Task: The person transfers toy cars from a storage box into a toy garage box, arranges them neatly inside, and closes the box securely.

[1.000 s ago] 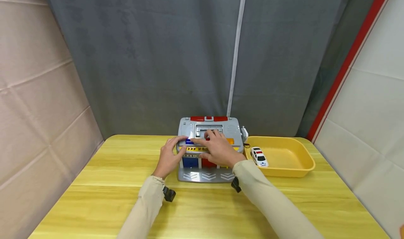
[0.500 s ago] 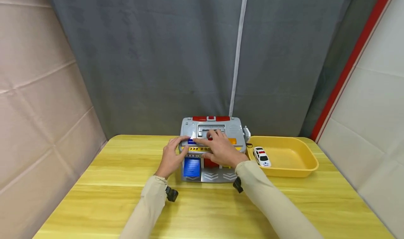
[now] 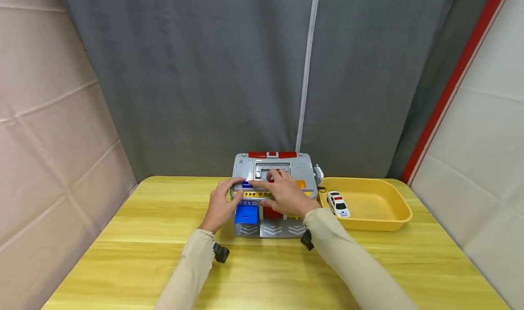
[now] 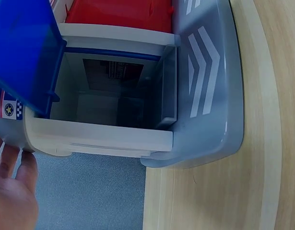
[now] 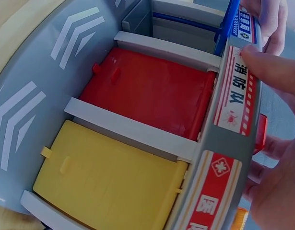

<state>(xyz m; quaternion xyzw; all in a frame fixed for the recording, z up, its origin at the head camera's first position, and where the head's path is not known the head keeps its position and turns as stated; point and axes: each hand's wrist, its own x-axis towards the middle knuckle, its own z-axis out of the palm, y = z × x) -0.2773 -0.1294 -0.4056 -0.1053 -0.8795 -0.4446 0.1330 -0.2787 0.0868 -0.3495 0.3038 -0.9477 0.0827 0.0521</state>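
A grey toy garage (image 3: 241, 164) stands at the table's back, its red door (image 5: 147, 91) and yellow door (image 5: 106, 177) shut. The blue door (image 3: 246, 214) is swung up and outward, baring a hollow bay (image 4: 97, 108). At the roof's left end, my left hand (image 3: 219, 206) grips the edge, thumb in front and fingers above. My right hand (image 3: 286, 194) holds the roof's front edge: the thumb lies on the front sticker (image 5: 233, 91), and the index finger reaches the blue button (image 3: 247, 184) on top. The palm hides part of the roof.
Right of the garage sits a yellow tray (image 3: 376, 226), with a white toy police car (image 3: 338, 204) inside at its left. A grey curtain (image 3: 204, 82) hangs behind the wooden table (image 3: 123, 255). A white crank-like part (image 3: 318, 173) sticks out from the garage's right side.
The blue door was closed a second ago; it swung outward and now stands higher, nearly level. Both hands have kept their places on the roof.
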